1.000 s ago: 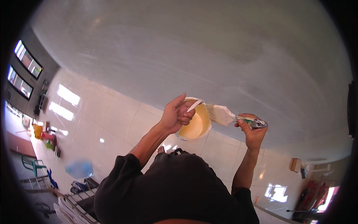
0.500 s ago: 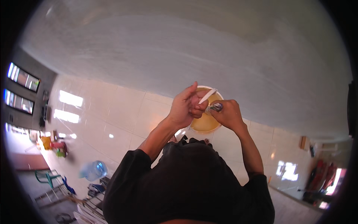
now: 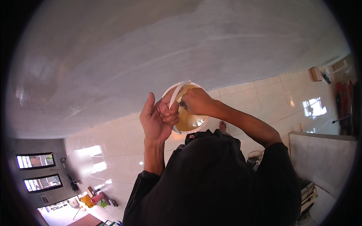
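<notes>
Both of my hands are close together over a round, white-rimmed bucket (image 3: 206, 121) with yellowish, shiny contents, at the foot of a grey wall (image 3: 151, 64). The fingers of my left hand (image 3: 157, 119) are curled around a narrow, slightly curved white strip (image 3: 175, 96), thumb sticking up. I cannot make out whether it is a blade seen edge-on. My right hand (image 3: 197, 101) is closed, knuckles up, on a small dark handle end (image 3: 182, 104) beside the strip. The rest of that tool is hidden by my hands.
Glossy pale tiles (image 3: 241, 96) cover the floor, and my bare foot (image 3: 223, 125) shows beside the bucket. A low grey partition (image 3: 320, 154) rises at right. A cardboard box (image 3: 316, 74) lies at far right. Colourful items (image 3: 94, 199) sit at lower left near the windows (image 3: 36, 161).
The view has swung round and the wall stands at a new angle. Both hands and the white strip now appear farther left. My right hand now covers most of the handle.
</notes>
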A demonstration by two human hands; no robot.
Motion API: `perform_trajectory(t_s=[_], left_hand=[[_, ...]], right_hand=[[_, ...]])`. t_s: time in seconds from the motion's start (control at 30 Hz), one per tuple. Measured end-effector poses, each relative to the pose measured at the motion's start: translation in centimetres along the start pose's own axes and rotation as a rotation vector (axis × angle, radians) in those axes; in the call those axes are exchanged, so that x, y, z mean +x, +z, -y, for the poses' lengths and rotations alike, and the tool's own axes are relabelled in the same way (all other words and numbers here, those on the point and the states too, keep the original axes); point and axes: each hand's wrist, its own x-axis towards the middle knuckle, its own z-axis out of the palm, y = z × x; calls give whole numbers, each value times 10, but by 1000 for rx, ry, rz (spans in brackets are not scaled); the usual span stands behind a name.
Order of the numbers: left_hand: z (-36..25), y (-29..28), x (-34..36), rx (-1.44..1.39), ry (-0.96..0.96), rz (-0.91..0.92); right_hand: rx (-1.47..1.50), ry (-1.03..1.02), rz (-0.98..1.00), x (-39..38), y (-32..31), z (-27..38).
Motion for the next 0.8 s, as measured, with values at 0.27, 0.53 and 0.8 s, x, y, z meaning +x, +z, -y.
perform_trajectory(t_s=[0.27,0.53,0.8], left_hand=[[2,-4,5,-16,3,52],[2,-1,0,-33,0,54],[2,-3,-7,-22,-29,12]], right_hand=[[-15,-21,-58,-8,-8,-4],[-83,-32,-92,-12,-19,3],[-83,-95,-304,-41,-30,13]])
